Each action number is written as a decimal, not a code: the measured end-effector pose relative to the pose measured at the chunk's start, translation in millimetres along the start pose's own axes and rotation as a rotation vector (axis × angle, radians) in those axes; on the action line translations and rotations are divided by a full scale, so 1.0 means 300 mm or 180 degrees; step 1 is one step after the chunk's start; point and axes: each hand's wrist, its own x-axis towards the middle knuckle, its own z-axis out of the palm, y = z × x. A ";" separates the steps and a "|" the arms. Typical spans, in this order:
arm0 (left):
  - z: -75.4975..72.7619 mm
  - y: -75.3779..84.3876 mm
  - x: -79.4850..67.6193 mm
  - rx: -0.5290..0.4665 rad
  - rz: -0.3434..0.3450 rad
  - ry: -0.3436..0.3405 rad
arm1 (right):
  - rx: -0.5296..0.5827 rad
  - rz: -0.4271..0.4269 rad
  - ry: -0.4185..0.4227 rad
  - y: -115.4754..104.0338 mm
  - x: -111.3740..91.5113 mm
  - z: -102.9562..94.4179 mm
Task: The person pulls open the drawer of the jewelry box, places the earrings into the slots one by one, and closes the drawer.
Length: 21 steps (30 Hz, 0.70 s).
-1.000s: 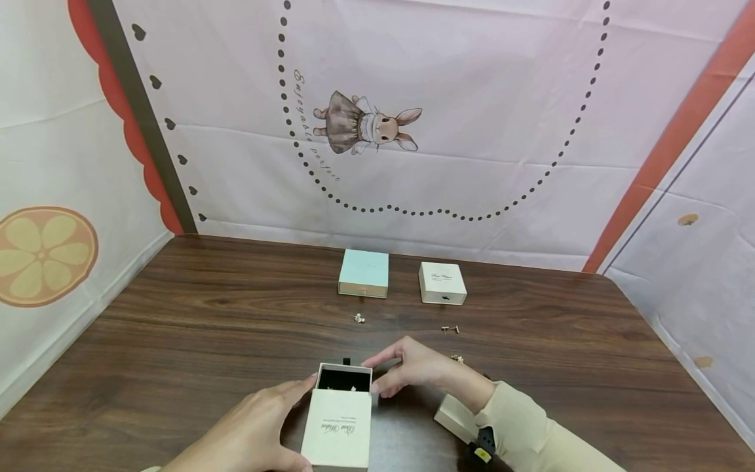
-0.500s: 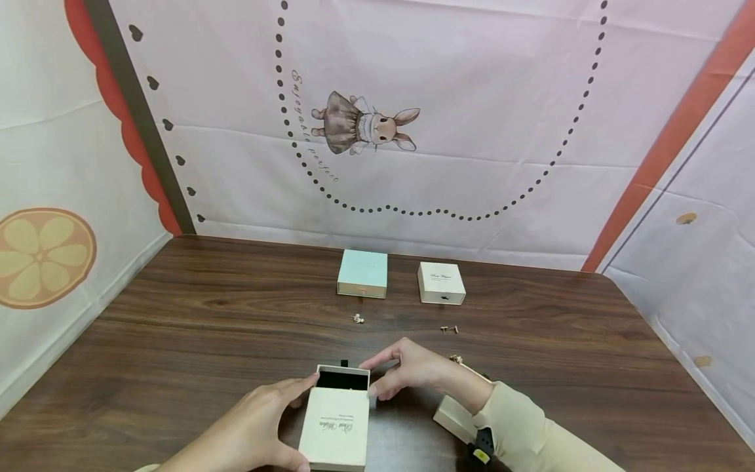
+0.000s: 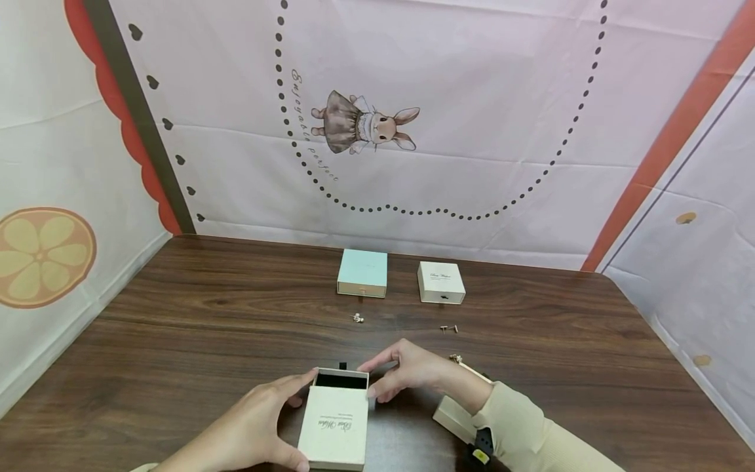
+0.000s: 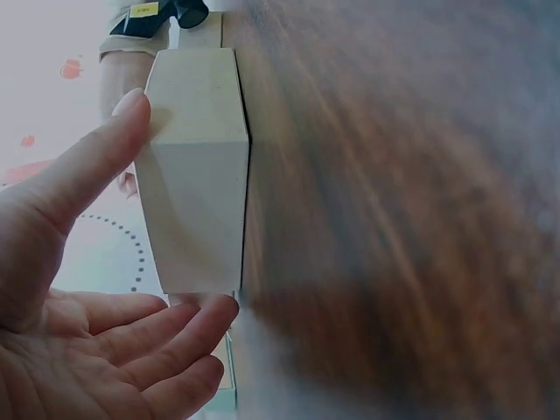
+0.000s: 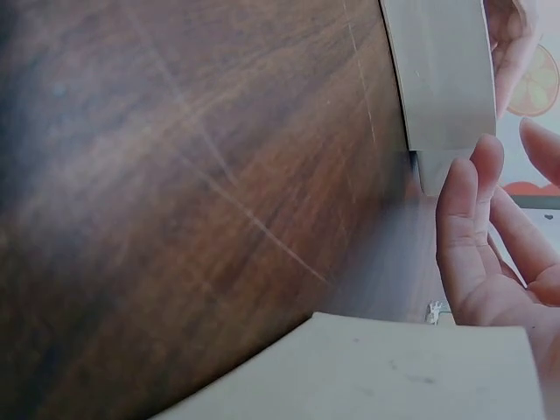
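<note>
A cream drawer-style jewelry box [image 3: 335, 426] lies on the table in front of me, lettering upside down. Its inner tray [image 3: 341, 380], lined in black, sticks out a little at the far end. My left hand [image 3: 259, 419] grips the box lengthwise: thumb at the near end, index fingertip at the tray's far left corner. In the left wrist view, its other fingers lie loosely bent along the far end. My right hand [image 3: 401, 373] touches the far right side, its index finger at the tray's corner and its lower fingertips beside the sleeve's edge.
Another cream box [image 3: 454, 419] lies partly under my right forearm, with small jewelry [image 3: 456, 358] just beyond. Farther back are tiny pieces of jewelry [image 3: 358, 318], two small studs [image 3: 449, 328], a light blue box [image 3: 362, 273] and a white box [image 3: 441, 283].
The tray has slid toward me into its sleeve, so less black lining shows and the small shiny piece seen inside earlier is hidden. Both hands keep nearly the same places.
</note>
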 end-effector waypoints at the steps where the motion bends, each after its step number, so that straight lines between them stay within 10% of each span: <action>1: -0.001 0.000 0.000 -0.0011 -0.0007 -0.0005 | 0.0004 0.0002 -0.0016 -0.001 -0.001 0.002; 21: -0.007 0.001 0.000 -0.0107 -0.0060 -0.0043 | 0.0074 0.0049 -0.0250 -0.005 -0.007 0.035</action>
